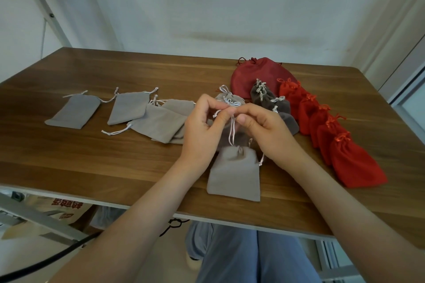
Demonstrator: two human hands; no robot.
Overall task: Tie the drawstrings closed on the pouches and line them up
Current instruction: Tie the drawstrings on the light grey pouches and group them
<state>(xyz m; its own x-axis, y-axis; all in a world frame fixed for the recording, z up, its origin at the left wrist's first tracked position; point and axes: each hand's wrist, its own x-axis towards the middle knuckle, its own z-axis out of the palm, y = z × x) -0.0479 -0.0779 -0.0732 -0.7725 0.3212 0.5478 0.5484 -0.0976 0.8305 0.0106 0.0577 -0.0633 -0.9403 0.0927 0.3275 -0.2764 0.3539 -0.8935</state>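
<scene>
Left hand (202, 126): fingers curled, thumb and forefinger pinching the white drawstring (232, 132) near its upper end.
Right hand (264, 131): curled likewise, pinching the same cord at 3 o'clock of the left fingertips; the two hands almost touch.
Pouch in work: light grey pouch (234, 172), flat on the wooden surface (92, 156) at 6 o'clock of the hands. Its mouth is partly gathered, the cord rises to the fingers, and no knot shows yet.
Done: tied grey pouch (230, 99) at 12 o'clock of the hands, dark grey row (269, 99) at 1 o'clock, and red row (333, 135) at 3 o'clock, bows showing, overlapped in a line.
Unclear: large dark red pouch (250, 76) behind the rows; cannot tell if it is knotted.
Left to do: untied grey pouches (73, 110), at least four, at 9 o'clock, cords loose, some overlapping.
Progress: probably past halfway.
</scene>
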